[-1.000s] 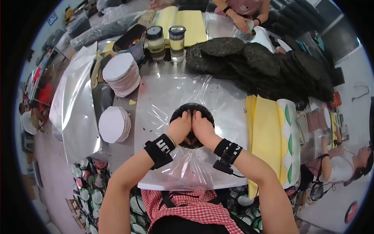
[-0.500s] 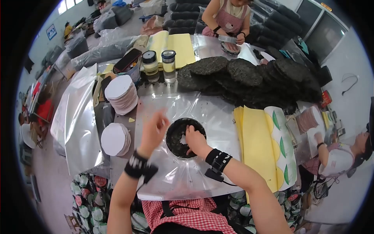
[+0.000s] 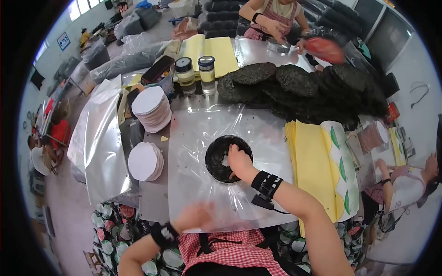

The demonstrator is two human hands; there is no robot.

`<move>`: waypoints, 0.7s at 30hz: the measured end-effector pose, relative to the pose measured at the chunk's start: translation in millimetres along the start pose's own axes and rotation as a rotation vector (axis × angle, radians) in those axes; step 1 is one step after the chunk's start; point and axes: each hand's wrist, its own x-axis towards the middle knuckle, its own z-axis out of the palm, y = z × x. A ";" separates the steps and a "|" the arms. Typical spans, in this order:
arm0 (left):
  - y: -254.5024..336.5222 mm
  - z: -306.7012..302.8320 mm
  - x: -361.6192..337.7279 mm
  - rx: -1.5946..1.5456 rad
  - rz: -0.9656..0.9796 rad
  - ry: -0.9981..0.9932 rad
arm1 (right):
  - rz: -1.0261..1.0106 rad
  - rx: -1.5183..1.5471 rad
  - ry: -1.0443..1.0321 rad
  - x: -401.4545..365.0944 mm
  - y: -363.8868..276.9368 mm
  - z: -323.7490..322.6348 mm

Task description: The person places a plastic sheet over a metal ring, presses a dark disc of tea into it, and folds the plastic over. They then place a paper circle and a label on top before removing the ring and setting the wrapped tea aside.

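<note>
A round ring mould [image 3: 209, 170] stands on a clear plastic sheet [image 3: 193, 138], with dark seaweed [image 3: 218, 154] lining its inside and a pale gap near the middle. My right hand [image 3: 241, 163] reaches into the ring from the right. Its fingers are curved, thumb and fingertips apart on the seaweed, and part of them is hidden. Low over the sheet's front edge is my left hand [image 3: 198, 215], apart from the ring. Motion smears its fingers, and nothing can be made out in it.
Dark seaweed discs [image 3: 290, 85] lie heaped behind the sheet. Round paper stacks [image 3: 145, 161] sit at left, yellow paper sheets [image 3: 313, 170] at right. Two lidded bottles [image 3: 208, 78] stand at the back. One co-worker [image 3: 271, 23] works opposite, another [image 3: 410, 184] at far right.
My left hand has moved back from beside the ring to the sheet's front edge. My right hand stays inside the ring. The co-worker opposite now has a blurred red thing at hand.
</note>
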 end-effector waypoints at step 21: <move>-26.5 20.3 159.5 -0.111 -0.611 0.456 | 1.019 2.056 0.112 -143.2 96.2 -58.2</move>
